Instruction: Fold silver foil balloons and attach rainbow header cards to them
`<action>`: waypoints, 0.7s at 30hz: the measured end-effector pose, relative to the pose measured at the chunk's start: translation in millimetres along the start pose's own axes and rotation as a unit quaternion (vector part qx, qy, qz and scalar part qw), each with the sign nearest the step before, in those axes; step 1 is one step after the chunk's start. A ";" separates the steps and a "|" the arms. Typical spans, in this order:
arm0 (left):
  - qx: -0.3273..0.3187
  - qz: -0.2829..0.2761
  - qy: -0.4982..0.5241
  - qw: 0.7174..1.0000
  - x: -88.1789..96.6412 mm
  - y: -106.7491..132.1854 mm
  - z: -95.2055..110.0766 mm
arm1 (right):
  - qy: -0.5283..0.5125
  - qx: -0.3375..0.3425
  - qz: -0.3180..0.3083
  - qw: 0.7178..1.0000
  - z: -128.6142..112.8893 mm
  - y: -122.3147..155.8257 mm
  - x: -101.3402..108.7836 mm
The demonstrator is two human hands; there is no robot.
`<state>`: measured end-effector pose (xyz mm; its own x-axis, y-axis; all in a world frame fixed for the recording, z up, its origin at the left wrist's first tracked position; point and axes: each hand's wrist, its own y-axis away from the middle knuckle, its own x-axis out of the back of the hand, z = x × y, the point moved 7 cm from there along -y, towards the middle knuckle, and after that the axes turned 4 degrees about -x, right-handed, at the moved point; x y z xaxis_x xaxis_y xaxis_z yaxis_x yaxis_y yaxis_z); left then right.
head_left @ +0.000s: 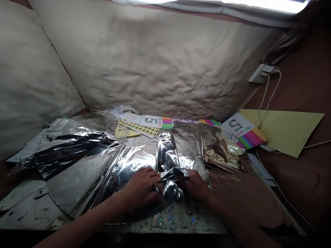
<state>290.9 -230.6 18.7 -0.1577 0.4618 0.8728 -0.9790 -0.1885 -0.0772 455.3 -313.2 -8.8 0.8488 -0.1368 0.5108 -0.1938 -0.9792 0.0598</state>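
A silver foil balloon (167, 151), partly folded into a narrow strip, lies in front of me at the middle of the table. My left hand (143, 184) has its fingers closed on the left edge of the foil, the thumb tucked low near the fold. From the other side, my right hand (195, 184) grips a crumpled, raised fold of the same foil. Its fingertips are partly hidden behind the foil. More flat silver foil balloons (80, 179) spread out to the left, under my left forearm.
Printed balloon cards (155, 121) and a yellow sticker sheet (139, 129) lie at the back. On the right are gold-toned foil (222, 150), another printed card (243, 131), yellow paper (284, 129) and a socket (263, 73) with white cables. Shiny confetti (170, 220) dots the front edge.
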 end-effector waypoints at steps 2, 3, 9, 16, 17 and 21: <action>0.080 0.026 0.043 0.995 -2.2 -6.5 -13.2 | -0.069 -0.038 0.042 0.996 6.0 -11.9 2.5; 0.125 0.036 0.066 0.989 -3.1 -9.1 -20.5 | -0.100 -0.049 0.061 0.992 8.3 -16.7 3.1; 0.268 0.042 0.106 0.956 -0.5 -12.5 -37.4 | -0.095 -0.123 0.109 0.982 15.7 -16.7 4.9; 0.180 0.123 0.073 0.973 -1.9 16.3 0.4 | -0.179 -0.145 0.062 0.971 -2.9 32.0 -8.9; 0.159 0.145 0.109 0.970 -2.2 21.3 5.9 | -0.207 -0.157 0.063 0.964 -1.5 39.8 -12.3; 0.139 0.136 0.299 0.934 -20.2 31.9 11.9 | -0.258 -0.178 0.114 0.943 10.9 60.0 -17.7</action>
<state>264.3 -256.3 4.4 -0.5216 0.7493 0.4080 -0.8335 -0.5496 -0.0562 433.9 -371.2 -23.5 0.8737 -0.4821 0.0655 -0.4748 -0.8156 0.3306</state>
